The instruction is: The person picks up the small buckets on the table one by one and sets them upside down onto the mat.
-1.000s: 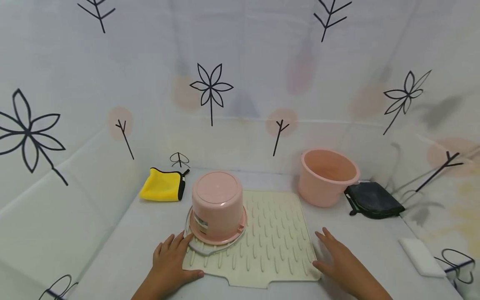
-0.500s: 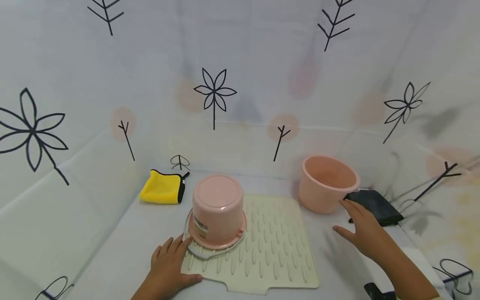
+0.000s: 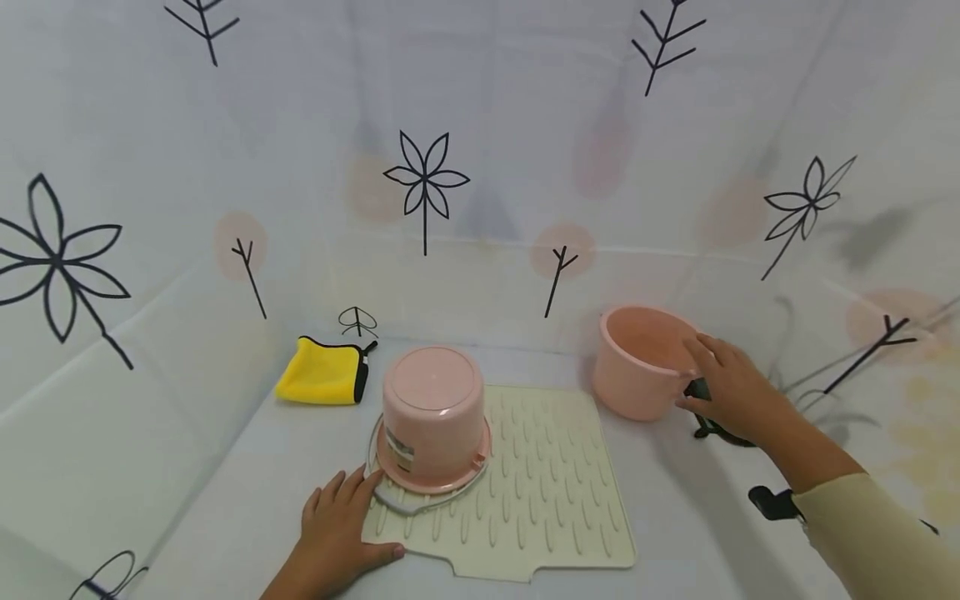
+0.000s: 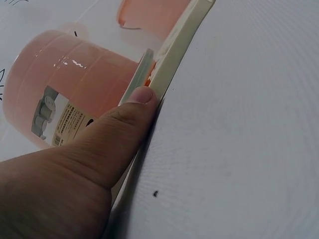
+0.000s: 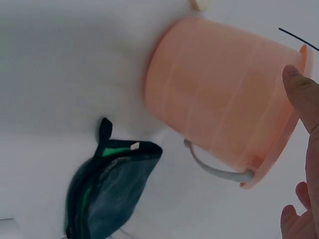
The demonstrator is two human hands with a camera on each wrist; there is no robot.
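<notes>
An upside-down pink bucket with a label and a grey handle stands on the left part of a cream ridged drying mat. My left hand rests at the mat's front left corner, fingers extended beside the bucket's rim; its thumb lies along the mat's edge. A second pink bucket stands upright behind the mat's right corner. My right hand is at this bucket's right rim, fingers loosely bent over it. In the right wrist view the thumb overlaps the rim from outside; contact is unclear.
A yellow zipped pouch lies at the back left. Under my right hand is a dark green pouch, partly hidden in the head view. The upright bucket's grey handle hangs down its side. A patterned white cloth covers the walls.
My right hand has moved from beside the mat's right edge, up and away, to the upright bucket's rim. My left hand has stayed at the mat's corner.
</notes>
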